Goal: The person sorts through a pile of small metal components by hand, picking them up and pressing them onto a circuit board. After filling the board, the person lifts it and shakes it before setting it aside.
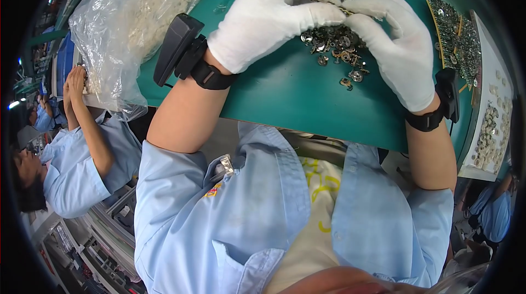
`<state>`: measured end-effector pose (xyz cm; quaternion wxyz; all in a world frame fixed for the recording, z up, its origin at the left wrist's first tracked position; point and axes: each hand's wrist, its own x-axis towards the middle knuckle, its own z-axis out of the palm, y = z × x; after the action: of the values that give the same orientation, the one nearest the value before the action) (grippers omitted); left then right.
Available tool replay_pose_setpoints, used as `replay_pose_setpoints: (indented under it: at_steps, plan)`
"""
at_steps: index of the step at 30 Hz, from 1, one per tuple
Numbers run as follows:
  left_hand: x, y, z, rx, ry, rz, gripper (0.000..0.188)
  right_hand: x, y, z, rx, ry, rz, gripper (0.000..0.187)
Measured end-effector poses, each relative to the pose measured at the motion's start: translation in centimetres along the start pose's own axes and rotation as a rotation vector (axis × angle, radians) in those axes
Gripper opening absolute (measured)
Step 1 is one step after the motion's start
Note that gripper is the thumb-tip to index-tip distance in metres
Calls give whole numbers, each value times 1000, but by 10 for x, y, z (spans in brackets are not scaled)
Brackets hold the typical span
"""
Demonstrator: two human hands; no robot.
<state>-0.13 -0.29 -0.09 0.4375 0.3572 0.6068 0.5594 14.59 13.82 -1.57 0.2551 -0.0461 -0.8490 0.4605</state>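
White-gloved left hand point(276, 20) and right hand point(402, 42) meet at the fingertips over small metal parts point(338, 42).
Both arch inward from opposite sides, thumbs and fingers drawn close together; whether they pinch a part, I cannot tell. The parts lie heaped beneath and around the fingertips, on a green tabletop point(290, 91).

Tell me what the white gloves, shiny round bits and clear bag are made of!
White gloves: probably fabric, matte with soft creases. Shiny round bits: likely polished metal, given bright glints; coated plastic possible. Clear bag: apparently thin plastic, glossy and wrinkled.
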Motion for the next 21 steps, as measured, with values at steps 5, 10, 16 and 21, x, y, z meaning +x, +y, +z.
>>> replay_pose_setpoints:
  at_steps: [5,10,16,21]
  plan:
    - [3,-10,0,163,-37,133,21,-6,5,-8,250,-83,113,14]
    - [2,-10,3,88,-40,118,20,-7,3,-5,361,-55,196,14]
    - [0,1,-5,-43,-2,-33,17,2,-6,0,111,5,96,15]
    - [-2,3,-11,126,23,39,15,12,-12,5,-81,-7,-65,16]
